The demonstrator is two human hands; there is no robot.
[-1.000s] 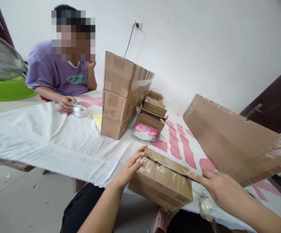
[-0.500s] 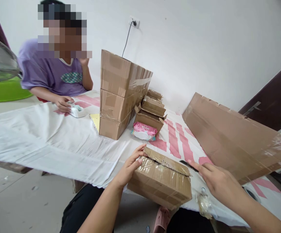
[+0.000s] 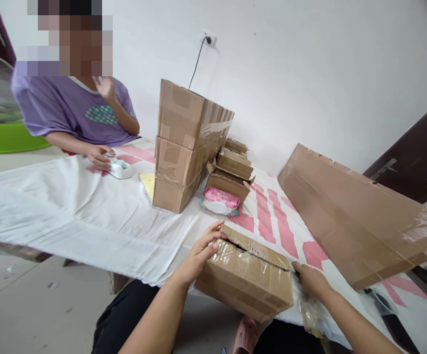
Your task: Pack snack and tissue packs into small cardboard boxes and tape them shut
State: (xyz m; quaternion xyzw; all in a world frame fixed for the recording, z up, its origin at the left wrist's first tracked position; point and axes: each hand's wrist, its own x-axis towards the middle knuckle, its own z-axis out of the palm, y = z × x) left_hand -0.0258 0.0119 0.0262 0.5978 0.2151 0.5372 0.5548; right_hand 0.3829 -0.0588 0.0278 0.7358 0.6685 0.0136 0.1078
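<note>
A taped cardboard box (image 3: 246,280) sits tilted at the table's near edge, with a narrow dark gap along its top flap. My left hand (image 3: 200,250) grips its upper left corner, fingers over the flap and thumb on the near side. At the box's right end, my right hand (image 3: 311,279) is closed on a slim black cutter (image 3: 295,270), mostly hidden by the fingers. Whether the blade touches the box I cannot tell. A crumpled clump of clear tape (image 3: 311,314) hangs just below my right hand.
Stacked cardboard boxes (image 3: 178,115) stand ahead, with open boxes (image 3: 231,179) beside them and a pink wipes pack (image 3: 221,200) in front. A large cardboard sheet (image 3: 357,221) leans at right near a tape roll (image 3: 381,301). Across the table, a person (image 3: 76,108) touches a white tray (image 3: 121,169).
My right hand has drawn back toward me and down, bringing the cutter from behind the flap to the box's right end. My left hand stays on the box. The other person's raised hand has shifted.
</note>
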